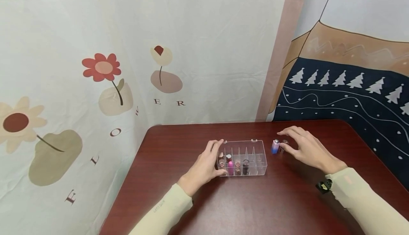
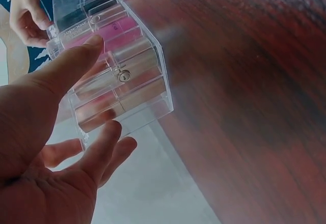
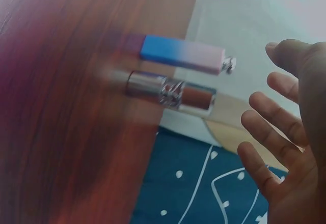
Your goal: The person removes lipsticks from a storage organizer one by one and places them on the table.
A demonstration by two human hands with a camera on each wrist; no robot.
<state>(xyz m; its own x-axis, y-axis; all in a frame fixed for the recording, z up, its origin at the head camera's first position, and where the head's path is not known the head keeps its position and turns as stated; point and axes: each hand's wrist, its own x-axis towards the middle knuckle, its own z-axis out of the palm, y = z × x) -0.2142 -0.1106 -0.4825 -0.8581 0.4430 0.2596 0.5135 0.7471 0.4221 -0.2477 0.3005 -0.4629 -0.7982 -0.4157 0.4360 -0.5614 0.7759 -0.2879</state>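
Observation:
A clear divided organizer box [image 1: 261,168] stands on the table, with several lip gloss tubes in its left compartments, among them a bright pink tube [image 1: 230,168] and a dark one [image 1: 245,167]. My left hand [image 1: 204,162] grips the box's left end, thumb at the front and fingers toward the back. Right of the box, a blue-to-pink lipstick [image 3: 183,55] stands upright beside a lip gloss tube [image 3: 147,87] with a silver part and a brownish end. Over these two, my right hand [image 1: 308,149] hovers with fingers spread, holding nothing.
The dark red wooden table [image 1: 243,206] meets a pale cloth backdrop [image 1: 207,68] printed with flowers along its back and left. A navy cloth with white trees [image 1: 345,86] hangs behind the right side.

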